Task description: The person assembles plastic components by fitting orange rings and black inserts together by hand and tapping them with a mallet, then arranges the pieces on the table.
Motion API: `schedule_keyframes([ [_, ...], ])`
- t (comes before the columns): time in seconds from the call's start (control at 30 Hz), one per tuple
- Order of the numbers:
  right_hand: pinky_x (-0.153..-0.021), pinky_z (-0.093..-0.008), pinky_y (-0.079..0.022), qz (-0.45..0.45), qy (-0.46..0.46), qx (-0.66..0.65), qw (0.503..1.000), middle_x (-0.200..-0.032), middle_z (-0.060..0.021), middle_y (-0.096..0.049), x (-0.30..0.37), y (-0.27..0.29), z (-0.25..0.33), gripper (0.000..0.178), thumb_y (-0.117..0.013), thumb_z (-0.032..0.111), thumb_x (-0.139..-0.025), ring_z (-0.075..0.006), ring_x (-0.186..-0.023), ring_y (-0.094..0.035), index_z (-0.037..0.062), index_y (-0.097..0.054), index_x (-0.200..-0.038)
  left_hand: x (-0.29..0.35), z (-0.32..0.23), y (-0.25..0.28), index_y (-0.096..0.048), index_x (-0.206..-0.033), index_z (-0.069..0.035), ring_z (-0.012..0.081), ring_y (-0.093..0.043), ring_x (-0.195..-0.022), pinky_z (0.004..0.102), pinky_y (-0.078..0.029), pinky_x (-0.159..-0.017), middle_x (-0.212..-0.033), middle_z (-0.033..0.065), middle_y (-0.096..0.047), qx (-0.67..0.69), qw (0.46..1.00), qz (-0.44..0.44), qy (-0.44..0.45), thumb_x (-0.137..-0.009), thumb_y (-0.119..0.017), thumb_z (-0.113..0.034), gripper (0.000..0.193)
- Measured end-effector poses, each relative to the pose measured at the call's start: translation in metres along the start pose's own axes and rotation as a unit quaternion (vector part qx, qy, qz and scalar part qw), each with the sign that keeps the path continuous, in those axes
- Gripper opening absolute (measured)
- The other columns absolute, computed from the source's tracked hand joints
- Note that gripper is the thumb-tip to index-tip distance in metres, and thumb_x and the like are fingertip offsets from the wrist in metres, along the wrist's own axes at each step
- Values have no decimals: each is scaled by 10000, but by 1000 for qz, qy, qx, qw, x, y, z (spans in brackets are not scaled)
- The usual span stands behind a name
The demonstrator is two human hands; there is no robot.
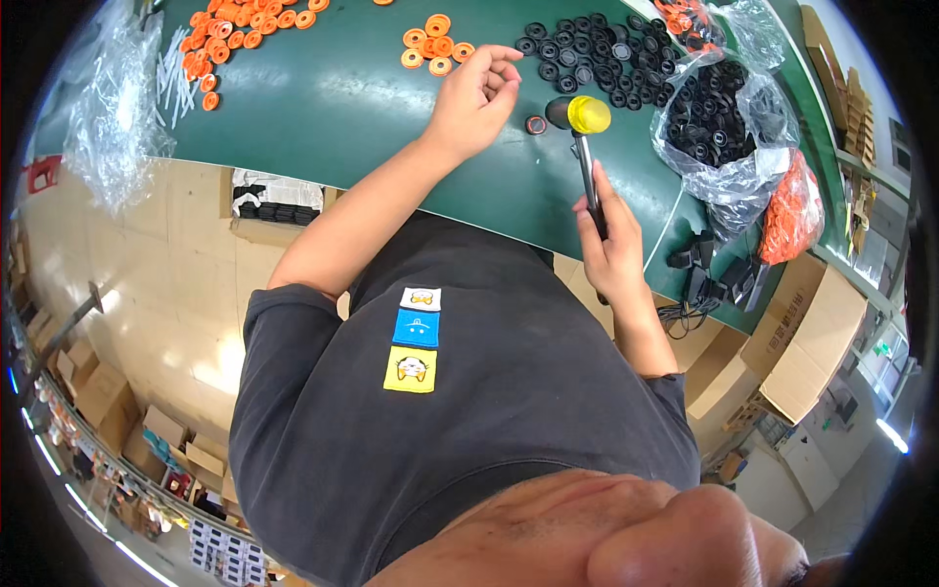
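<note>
Now the right hand [614,240] is clamped round the dark handle of a yellow-and-black mallet [590,115], its head just beside a small orange-and-black round piece [535,125] on the green desk [313,108]; and the left hand [477,103], fingers loosely curled, thumb apart, is near clustered orange discs [427,43].

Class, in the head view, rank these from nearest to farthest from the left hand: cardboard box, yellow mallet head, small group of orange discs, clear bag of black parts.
From the left hand:
1. Small group of orange discs: upper left
2. Yellow mallet head: right
3. Clear bag of black parts: farther right
4. Cardboard box: lower right
</note>
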State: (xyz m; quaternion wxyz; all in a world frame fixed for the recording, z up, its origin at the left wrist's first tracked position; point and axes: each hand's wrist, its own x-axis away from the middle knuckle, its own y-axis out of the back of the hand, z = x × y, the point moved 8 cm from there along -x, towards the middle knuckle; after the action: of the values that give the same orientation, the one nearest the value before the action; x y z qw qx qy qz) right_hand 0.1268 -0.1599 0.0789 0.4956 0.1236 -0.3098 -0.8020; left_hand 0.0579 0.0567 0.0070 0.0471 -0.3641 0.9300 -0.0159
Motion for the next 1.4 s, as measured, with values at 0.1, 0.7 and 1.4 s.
schedule_keyframes([
  [0.1,-801,-309,-503,4,21,16,1000,-955,-127,-619,-14,-9,-2,564,-579,-20,-930,-238,-837,-625,17,-446,-1477,-3,0,6,-539,-1252,1,66,-577,-820,222,-480,-741,-1009,30,-600,-3,1000,-3,-10,-926,-581,20,329],
  [0.7,-648,-263,-494,-22,-51,-153,987,-970,-64,-606,14,-3,-33,542,-539,-38,-951,-125,-710,-583,36,-439,-1479,3,-1,-2,-569,-1224,-18,88,-565,-782,224,-484,-745,-1049,69,-601,-50,999,7,1,-846,-481,78,400],
  [1.4,-939,-402,-478,-198,131,89,967,-1096,-163,-630,-26,65,-27,332,-702,39,-815,-344,-1039,-611,18,-661,-1144,0,-38,-30,-704,-1025,-45,193,-626,-864,315,-524,-783,-956,91,-593,-228,960,109,-118,-813,-678,-29,214],
])
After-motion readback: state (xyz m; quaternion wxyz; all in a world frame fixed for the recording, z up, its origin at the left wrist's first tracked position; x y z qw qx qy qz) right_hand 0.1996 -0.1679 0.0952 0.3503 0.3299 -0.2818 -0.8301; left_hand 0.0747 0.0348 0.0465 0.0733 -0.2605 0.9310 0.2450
